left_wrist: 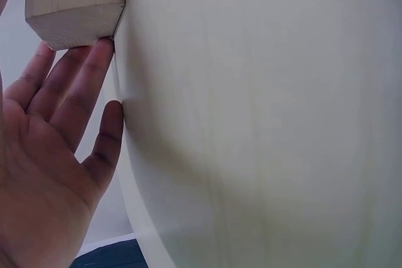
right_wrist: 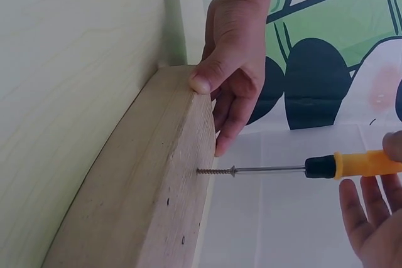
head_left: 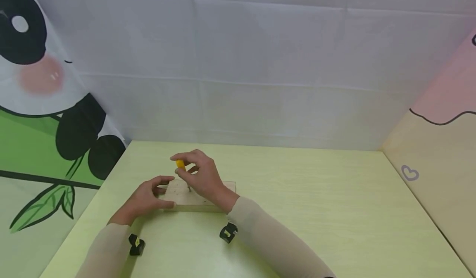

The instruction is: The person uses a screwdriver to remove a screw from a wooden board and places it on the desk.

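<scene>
– holding what in the right hand (head_left: pixel 201 174)?
– pinching a yellow-handled screwdriver (right_wrist: pixel 358 165), in line with a screw (right_wrist: pixel 217 171) standing in the wooden block (right_wrist: pixel 147 167); gripping the block's end between thumb and fingers of the left hand (head_left: pixel 146 196).
– handling how?
– probably light, stiff, a bit slick; best held by the thick handle.
– hard to make out?
– seating of the tip, depth of the screw, and the handle's end, cut off in the right wrist view.
</scene>
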`<state>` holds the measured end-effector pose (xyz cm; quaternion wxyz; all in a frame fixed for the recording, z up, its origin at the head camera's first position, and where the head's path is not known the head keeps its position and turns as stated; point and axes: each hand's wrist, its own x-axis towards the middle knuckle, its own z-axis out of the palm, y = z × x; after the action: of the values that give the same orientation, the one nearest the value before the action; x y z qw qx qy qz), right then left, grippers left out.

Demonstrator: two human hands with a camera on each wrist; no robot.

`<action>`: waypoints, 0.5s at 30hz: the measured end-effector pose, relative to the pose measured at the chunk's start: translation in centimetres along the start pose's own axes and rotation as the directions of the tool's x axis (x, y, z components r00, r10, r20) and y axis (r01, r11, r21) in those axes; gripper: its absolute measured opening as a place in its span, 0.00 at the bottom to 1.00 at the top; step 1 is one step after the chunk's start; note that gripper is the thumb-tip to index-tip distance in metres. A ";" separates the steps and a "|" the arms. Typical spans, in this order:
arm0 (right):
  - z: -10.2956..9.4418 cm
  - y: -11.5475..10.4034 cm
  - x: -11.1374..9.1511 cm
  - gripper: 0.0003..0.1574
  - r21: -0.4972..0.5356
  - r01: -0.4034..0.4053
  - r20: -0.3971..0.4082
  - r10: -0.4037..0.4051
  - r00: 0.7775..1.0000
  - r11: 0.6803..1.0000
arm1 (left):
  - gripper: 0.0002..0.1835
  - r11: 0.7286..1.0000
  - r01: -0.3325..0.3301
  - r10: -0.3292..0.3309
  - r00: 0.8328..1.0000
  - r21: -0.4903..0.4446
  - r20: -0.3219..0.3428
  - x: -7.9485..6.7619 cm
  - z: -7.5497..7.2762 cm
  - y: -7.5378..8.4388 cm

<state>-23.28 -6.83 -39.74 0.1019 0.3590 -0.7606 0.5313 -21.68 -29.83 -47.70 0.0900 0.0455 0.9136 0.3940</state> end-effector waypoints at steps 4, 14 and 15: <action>0.0 0.0 0.1 0.21 0.004 -0.022 -0.005 0.022 1.000 1.000 | 0.45 1.000 0.008 -0.008 1.000 0.001 0.004 0.0 0.0 0.0; 0.2 0.1 0.0 0.19 0.015 -0.046 -0.038 0.047 0.998 0.999 | 0.45 1.000 0.011 -0.011 1.000 0.005 0.001 -0.1 0.0 0.0; 0.2 0.2 0.0 0.19 0.019 -0.048 -0.048 0.049 0.998 0.999 | 0.45 1.000 0.011 -0.011 1.000 0.005 0.002 -0.1 -0.1 0.0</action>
<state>-23.36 -7.00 -39.96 0.1040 0.3286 -0.7616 0.5489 -21.63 -29.85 -47.64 0.0929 0.0412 0.9148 0.3910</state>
